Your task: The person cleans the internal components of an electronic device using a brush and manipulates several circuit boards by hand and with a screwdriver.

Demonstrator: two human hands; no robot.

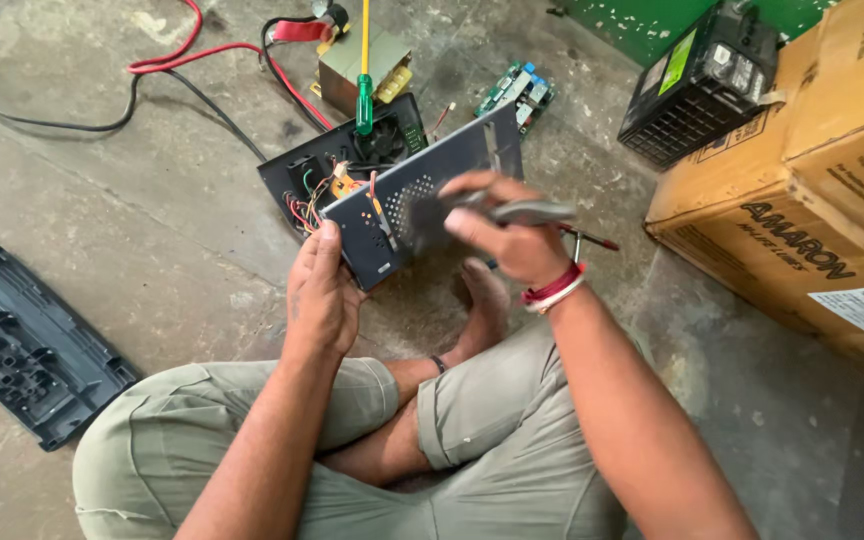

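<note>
A dark grey perforated sheet-metal cover panel (422, 195) is shown held tilted above the concrete floor (102, 230), its long axis running from lower left to upper right, away from the seated person. The left hand (320, 290) is closed on the panel's lower left corner, thumb against the near edge. The right hand (507, 230) is laid over the panel's right half, its fingers wrapped around a grey-handled pair of pliers (527, 212); motion blur hides the tool's tip, so its contact with the panel cannot be told. The panel thus lies between the two hands, the right being nearer its middle.

Just behind the panel, the open black chassis (337, 165) with coloured wiring is seen, with a green-handled screwdriver (363, 100) standing over it. A copper-wound transformer (362, 60) and a green circuit board (517, 92) lie beyond. A black ribbed plastic lid (22, 340) rests at far left; a black battery (697, 85) and brown cardboard cartons (812, 190) occupy the right.
</note>
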